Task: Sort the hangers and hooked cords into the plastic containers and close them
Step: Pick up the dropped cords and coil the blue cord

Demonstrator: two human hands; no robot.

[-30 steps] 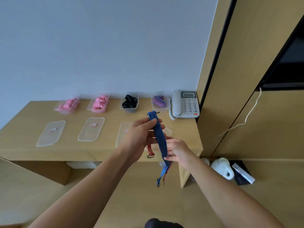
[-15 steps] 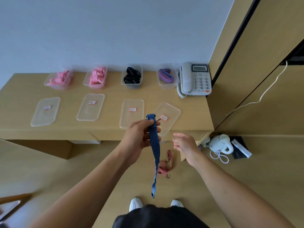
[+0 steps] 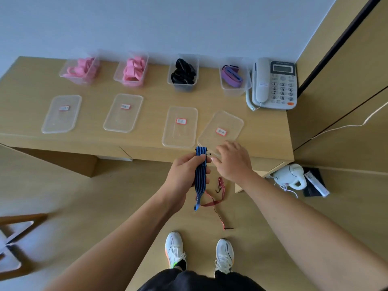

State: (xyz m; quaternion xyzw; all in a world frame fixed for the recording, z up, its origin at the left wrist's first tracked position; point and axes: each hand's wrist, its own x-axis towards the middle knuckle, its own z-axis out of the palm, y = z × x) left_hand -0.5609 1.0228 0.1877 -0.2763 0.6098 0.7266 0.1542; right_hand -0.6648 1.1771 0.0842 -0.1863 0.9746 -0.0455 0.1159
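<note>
The sorting step is in hand. The left grip [image 3: 184, 175] is clenched round a blue striped cord [image 3: 200, 171], folded into a bundle and held upright in the air just in front of the table [image 3: 31, 85] edge, with its loose tail hanging below the fist. The right grip [image 3: 233, 162] is released, fingers relaxed and holding nothing, just beside the top of the bundle, where a small dark hook [image 3: 208, 154] sticks out. A red cord [image 3: 218, 196] lies on the floor in front of the shoes [image 3: 175, 248], not yet sorted. Four open containers stand along the back of the table: two with pink contents [image 3: 63, 74] [image 3: 117, 78], one with black [image 3: 182, 87] and one with a purple strap [image 3: 233, 92]. Their four lids [image 3: 180, 135] lie flat in front of them, so nothing is closed yet. The next move calls for securing the bundle and carrying it forward over the lids into a container. The purple one is perhaps the likeliest, but none holds blue and the lid labels are too small to read. Whether the pink things are hangers or cords is hard to make out, and a blurred wooden frame is cut off at the lower left.
</note>
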